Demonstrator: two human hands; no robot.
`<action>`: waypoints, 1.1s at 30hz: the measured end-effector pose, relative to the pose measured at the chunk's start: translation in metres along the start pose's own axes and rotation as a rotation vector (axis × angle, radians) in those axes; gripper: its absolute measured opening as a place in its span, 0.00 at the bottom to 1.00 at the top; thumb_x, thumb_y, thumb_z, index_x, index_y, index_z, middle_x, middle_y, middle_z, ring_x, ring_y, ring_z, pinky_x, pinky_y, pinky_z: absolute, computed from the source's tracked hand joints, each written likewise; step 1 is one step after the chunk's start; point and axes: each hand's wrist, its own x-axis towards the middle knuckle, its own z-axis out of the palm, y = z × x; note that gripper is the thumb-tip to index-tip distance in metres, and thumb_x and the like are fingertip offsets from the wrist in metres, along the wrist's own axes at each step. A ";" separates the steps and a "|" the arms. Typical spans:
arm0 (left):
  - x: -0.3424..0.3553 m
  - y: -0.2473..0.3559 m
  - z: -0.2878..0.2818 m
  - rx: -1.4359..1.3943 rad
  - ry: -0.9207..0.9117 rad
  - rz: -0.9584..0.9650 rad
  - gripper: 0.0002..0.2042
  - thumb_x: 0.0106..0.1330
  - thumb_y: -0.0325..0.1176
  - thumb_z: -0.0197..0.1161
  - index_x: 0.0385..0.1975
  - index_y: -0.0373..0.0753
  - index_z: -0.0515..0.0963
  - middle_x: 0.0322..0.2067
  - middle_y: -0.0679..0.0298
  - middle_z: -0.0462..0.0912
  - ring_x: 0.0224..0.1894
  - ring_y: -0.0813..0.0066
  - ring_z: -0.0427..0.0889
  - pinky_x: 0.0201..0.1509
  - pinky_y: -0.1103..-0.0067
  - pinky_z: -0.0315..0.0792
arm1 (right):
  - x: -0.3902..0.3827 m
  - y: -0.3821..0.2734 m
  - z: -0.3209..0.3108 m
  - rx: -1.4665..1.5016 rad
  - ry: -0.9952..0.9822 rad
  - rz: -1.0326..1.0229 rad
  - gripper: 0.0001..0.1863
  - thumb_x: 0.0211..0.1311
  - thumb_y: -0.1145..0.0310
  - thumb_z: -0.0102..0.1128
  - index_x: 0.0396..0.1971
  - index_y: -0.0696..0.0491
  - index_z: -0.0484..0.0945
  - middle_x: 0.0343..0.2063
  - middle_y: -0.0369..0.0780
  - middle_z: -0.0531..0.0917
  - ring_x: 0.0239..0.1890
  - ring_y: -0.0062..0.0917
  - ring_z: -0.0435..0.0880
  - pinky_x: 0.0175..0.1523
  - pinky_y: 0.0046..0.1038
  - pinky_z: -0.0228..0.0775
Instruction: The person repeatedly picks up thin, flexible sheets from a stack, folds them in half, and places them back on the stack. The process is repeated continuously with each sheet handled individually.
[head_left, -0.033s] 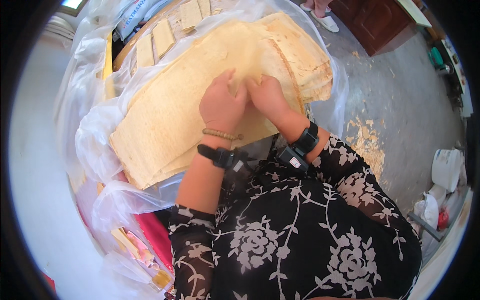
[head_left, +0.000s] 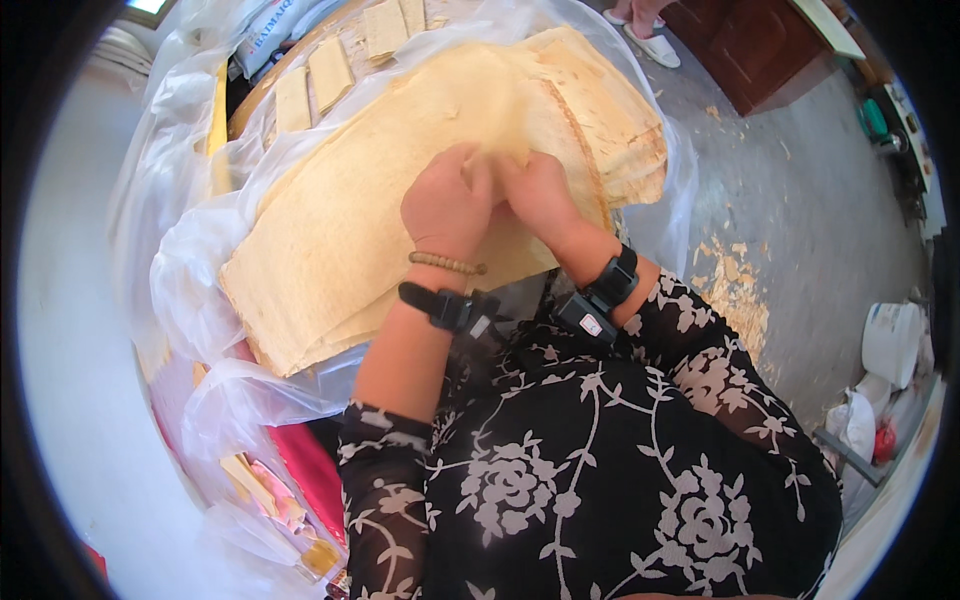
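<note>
A broad stack of thin, pale-yellow sheets (head_left: 330, 240) with ragged edges lies on clear plastic in front of me. Near the top middle of the stack, my left hand (head_left: 447, 200) and my right hand (head_left: 538, 195) meet with fingers curled and pinched on a thin sheet, which looks blurred above them. My fingertips are partly hidden. More cracked sheets (head_left: 620, 130) overlap at the upper right. Several narrow folded pale strips (head_left: 330, 75) lie beyond the stack.
Crumpled plastic wrap (head_left: 190, 270) hangs round the left side, near a red cloth (head_left: 305, 465). At upper right, another person's feet in white slippers (head_left: 655, 45) stand by a brown cabinet (head_left: 735, 45). Pale scraps (head_left: 735, 290) litter the floor; a white bucket (head_left: 890, 340) sits right.
My left fingers have curled slightly further in toward my right hand, and the blurred piece of sheet at my fingertips has shifted a little. Little else differs.
</note>
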 end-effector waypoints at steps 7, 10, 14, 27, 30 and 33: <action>0.010 -0.031 -0.030 -0.825 0.345 -0.429 0.11 0.74 0.32 0.63 0.45 0.30 0.84 0.38 0.61 0.89 0.37 0.76 0.87 0.38 0.78 0.80 | -0.001 -0.008 -0.012 0.270 -0.050 0.343 0.16 0.68 0.63 0.64 0.42 0.64 0.83 0.30 0.41 0.86 0.30 0.26 0.85 0.35 0.31 0.78; 0.000 -0.047 -0.023 -0.856 0.375 -0.524 0.12 0.73 0.36 0.66 0.38 0.31 0.85 0.32 0.61 0.88 0.34 0.76 0.84 0.36 0.77 0.77 | -0.004 -0.035 -0.028 -0.077 0.130 0.030 0.20 0.66 0.63 0.66 0.48 0.65 0.80 0.39 0.48 0.86 0.41 0.34 0.87 0.45 0.35 0.80; -0.010 -0.047 0.009 -0.617 0.241 -0.538 0.21 0.71 0.45 0.66 0.26 0.29 0.82 0.23 0.51 0.83 0.28 0.63 0.81 0.35 0.62 0.74 | -0.013 -0.064 -0.022 -0.195 0.327 -0.691 0.31 0.68 0.63 0.65 0.66 0.62 0.68 0.59 0.52 0.78 0.64 0.44 0.77 0.67 0.41 0.70; -0.065 -0.101 -0.098 -1.131 0.595 -0.688 0.18 0.77 0.42 0.61 0.50 0.31 0.82 0.44 0.57 0.89 0.41 0.71 0.89 0.40 0.77 0.83 | 0.004 -0.027 0.058 -0.960 -0.220 -0.521 0.31 0.74 0.46 0.53 0.72 0.41 0.71 0.77 0.44 0.62 0.79 0.50 0.54 0.80 0.54 0.43; -0.099 -0.132 -0.123 -1.168 0.621 -0.850 0.17 0.76 0.42 0.62 0.50 0.32 0.80 0.43 0.58 0.88 0.38 0.69 0.89 0.37 0.75 0.84 | -0.003 -0.043 0.059 -1.061 -0.241 -0.482 0.31 0.73 0.44 0.53 0.72 0.37 0.70 0.77 0.44 0.61 0.80 0.49 0.49 0.80 0.57 0.40; -0.128 -0.152 -0.129 -1.106 0.520 -1.122 0.16 0.75 0.43 0.63 0.47 0.35 0.80 0.38 0.60 0.88 0.32 0.70 0.88 0.33 0.76 0.84 | -0.005 -0.049 0.065 -1.112 -0.220 -0.513 0.31 0.74 0.45 0.51 0.72 0.40 0.70 0.77 0.44 0.61 0.81 0.47 0.49 0.80 0.56 0.40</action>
